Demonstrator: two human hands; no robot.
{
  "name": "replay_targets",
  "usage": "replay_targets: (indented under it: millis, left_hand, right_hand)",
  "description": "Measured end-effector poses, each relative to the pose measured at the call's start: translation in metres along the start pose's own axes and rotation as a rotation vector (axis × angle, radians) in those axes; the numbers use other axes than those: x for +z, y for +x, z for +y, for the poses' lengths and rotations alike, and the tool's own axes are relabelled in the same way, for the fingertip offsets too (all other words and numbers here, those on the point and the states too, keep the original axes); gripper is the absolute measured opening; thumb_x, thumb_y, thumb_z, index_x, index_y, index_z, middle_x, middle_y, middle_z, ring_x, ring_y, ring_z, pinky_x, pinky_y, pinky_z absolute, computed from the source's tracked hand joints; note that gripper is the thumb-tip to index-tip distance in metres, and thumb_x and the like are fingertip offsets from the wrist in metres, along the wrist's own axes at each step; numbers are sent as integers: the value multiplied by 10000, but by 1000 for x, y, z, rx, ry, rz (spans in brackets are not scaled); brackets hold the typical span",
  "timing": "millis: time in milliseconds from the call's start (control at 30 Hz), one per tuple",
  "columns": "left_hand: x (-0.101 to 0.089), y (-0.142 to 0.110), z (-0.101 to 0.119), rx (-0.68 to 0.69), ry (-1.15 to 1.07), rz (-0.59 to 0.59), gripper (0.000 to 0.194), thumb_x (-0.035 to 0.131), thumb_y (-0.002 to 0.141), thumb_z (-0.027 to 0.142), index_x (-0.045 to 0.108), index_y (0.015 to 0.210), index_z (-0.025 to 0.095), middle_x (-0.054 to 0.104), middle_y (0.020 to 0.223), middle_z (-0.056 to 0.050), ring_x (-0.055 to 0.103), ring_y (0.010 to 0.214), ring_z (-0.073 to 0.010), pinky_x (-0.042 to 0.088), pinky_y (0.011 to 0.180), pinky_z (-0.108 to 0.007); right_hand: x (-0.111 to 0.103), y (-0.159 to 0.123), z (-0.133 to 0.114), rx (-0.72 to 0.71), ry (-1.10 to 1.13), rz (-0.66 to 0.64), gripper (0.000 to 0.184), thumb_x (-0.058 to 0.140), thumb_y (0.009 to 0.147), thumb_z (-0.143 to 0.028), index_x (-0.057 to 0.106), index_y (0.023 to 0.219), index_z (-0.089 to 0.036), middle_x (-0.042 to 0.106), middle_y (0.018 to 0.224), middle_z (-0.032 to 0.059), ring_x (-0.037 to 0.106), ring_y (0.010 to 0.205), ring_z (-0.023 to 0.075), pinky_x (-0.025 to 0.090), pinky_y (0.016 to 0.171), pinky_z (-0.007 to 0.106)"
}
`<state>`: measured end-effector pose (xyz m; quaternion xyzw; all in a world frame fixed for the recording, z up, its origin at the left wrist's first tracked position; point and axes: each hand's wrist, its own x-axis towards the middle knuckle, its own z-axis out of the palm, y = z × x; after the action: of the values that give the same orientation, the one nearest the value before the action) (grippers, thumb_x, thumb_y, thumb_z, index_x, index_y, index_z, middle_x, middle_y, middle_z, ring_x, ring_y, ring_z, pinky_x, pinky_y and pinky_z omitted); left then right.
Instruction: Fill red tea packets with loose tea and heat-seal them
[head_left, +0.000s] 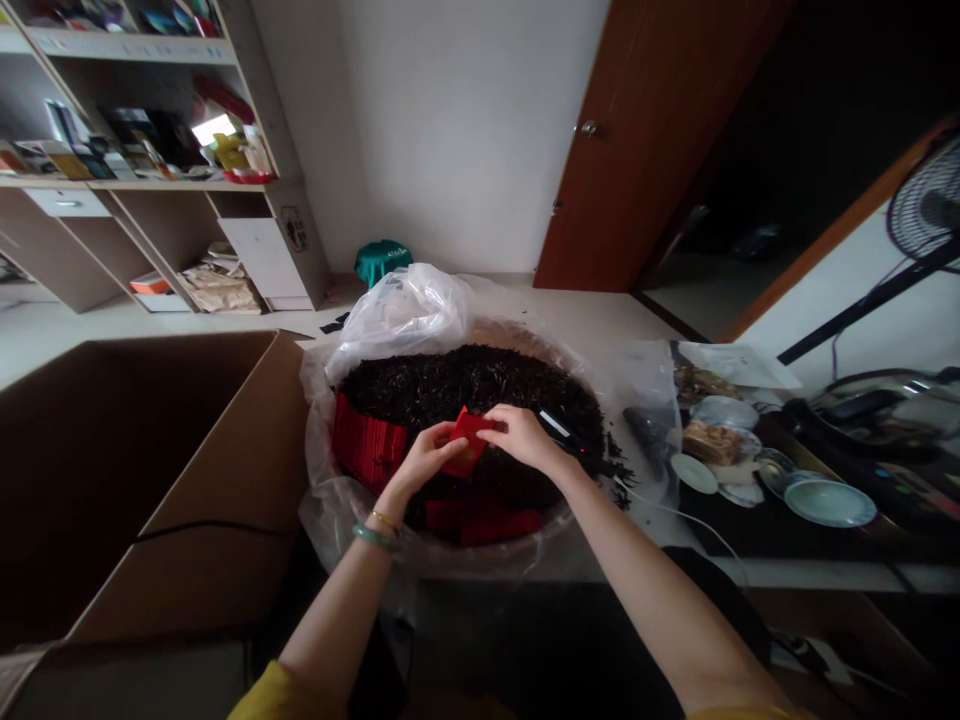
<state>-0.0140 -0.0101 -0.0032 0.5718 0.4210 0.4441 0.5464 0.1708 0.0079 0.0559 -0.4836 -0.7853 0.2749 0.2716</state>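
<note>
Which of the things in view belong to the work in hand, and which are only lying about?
Seem to belong to the work:
red packet, held by the left hand and right hand
row of red packets at the left
dark loose material
plastic sheet around it

Seem only to lie about:
cardboard box
fan
pale bowl

Bright red packet (471,455), pointed top, tilted

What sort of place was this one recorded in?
Probably a room in a home, perhaps doubling as an informal workspace: there is a cluttered shelf unit, dishes at the right, and a heap of dark loose material in clear plastic.
</note>
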Motion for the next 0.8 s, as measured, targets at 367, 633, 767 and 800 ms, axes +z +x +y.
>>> replay_targets:
  millis: [367,633,767,800]
  left_hand:
    - [7,17,-18,-47,-114,165,568,791,542,514,651,942,135,711,817,-43,652,701,-174,525,696,-299]
    - [5,21,-20,0,-90,210,493,797,564,458,683,918,134,710,780,-24,639,681,-161,527,672,-287]
    - [6,19,-20,29,-92,187,457,793,582,445,696,900,132,708,768,-25,640,687,-163,520,665,-272]
    - [6,18,-20,28,-105,178,454,786,596,449,699,911,134,713,791,-32,646,703,-167,521,672,-272]
  right_hand:
    - [-6,18,26,186,469,95,163,603,778,-326,583,808,-167,651,742,9,644,619,145,544,594,272]
    - [3,8,4,-223,-49,197,245,647,795,-250,666,1035,-202,611,1100,83,570,1058,199,440,969,362]
    - [13,7,-1,-154,-38,99,117,624,824,-192,691,920,-184,658,925,49,622,838,152,482,806,275]
    - [15,7,0,-120,-33,93,86,625,821,-174,693,874,-178,662,862,37,620,784,143,479,766,260]
